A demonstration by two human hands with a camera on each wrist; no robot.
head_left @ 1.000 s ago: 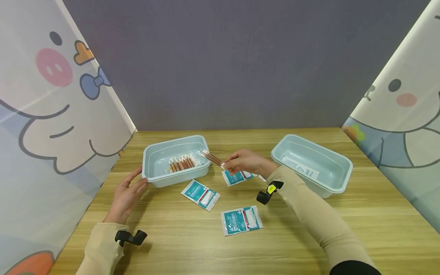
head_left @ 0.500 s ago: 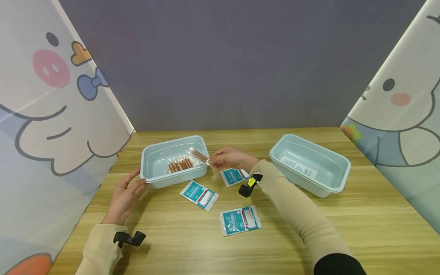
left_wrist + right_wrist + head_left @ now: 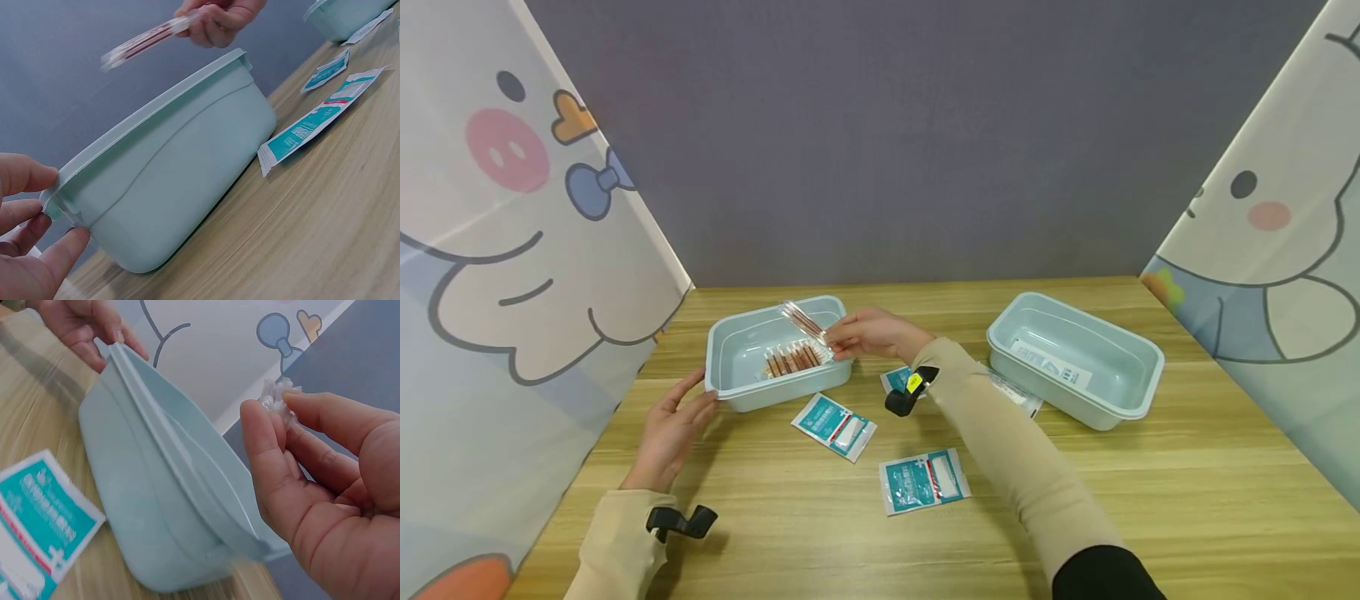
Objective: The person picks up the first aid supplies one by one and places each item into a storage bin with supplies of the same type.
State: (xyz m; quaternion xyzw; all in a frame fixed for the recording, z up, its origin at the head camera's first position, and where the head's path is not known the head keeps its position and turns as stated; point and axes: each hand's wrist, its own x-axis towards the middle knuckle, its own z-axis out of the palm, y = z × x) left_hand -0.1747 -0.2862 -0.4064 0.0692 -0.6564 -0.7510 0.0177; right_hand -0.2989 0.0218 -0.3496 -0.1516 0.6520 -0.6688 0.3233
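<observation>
My right hand [image 3: 880,332] pinches one end of a clear-wrapped pack of brown-stemmed cotton swabs [image 3: 803,320], held tilted above the left light-blue plastic basin [image 3: 790,386]. The right wrist view shows only the crumpled end of the wrapper [image 3: 279,403] between the fingertips. Inside that basin lie more wrapped swabs [image 3: 793,358], side by side. My left hand [image 3: 668,433] holds the basin's near left corner, thumb against the wall and fingers at the rim [image 3: 87,164].
Teal-and-white packets lie on the wooden table: one near the basin [image 3: 833,426], one nearer me [image 3: 924,482], one partly behind the right sleeve [image 3: 895,380]. A second basin [image 3: 1075,400] with a label inside stands right, a pale packet [image 3: 1017,392] beside it. A grey panel [image 3: 917,142] closes the back.
My right hand has moved left with the swab pack, from between the basins to over the left basin. The left hand stays at the basin's corner.
</observation>
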